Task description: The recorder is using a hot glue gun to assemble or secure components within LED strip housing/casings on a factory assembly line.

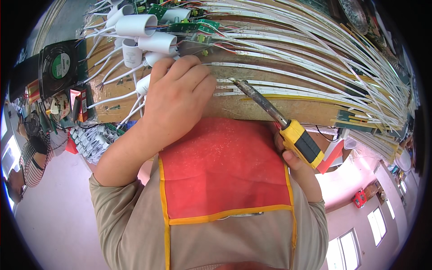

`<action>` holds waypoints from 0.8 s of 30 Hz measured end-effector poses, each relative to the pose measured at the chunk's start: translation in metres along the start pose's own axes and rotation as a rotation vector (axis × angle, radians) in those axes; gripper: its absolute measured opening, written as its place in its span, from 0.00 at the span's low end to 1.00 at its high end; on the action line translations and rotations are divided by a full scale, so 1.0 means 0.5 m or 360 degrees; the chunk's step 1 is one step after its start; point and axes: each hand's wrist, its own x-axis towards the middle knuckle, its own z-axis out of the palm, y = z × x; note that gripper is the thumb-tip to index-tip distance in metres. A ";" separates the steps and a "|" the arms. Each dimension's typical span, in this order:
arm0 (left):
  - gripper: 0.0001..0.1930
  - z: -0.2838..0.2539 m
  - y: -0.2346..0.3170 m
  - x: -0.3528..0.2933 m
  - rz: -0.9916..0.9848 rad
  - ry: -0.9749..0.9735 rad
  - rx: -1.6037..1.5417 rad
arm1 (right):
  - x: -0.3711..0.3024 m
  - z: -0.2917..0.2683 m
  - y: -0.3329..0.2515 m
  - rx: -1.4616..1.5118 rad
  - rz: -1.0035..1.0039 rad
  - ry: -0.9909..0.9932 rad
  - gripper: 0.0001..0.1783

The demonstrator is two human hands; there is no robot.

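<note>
My right hand [294, 162] is closed around the yellow and black handle of a soldering iron [265, 104]. The iron slants up to the left, its tip above the ends of white LED strips [288, 86]. My left hand [182, 94] is over the left part of the bench, fingers curled down among white plastic cylinder housings [157, 42]. Its fingertips are hidden, so what they pinch cannot be made out. Just beyond the hand lie green circuit boards [198, 26] with thin red and white wires running to the strips. White cables trail leftward from the housings.
A black fan [59, 65] stands at the bench's left end, beside a small red box [78, 104]. Below the bench edge sits a heap of white cabled parts [95, 141]. Yellowish strips [360, 120] lie at the right. Another person [33, 155] is at far left.
</note>
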 end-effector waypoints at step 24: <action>0.11 -0.009 0.008 0.003 -0.0033 -0.0013 0.0032 | 0.064 0.000 -0.044 0.0608 -0.0066 0.0512 0.41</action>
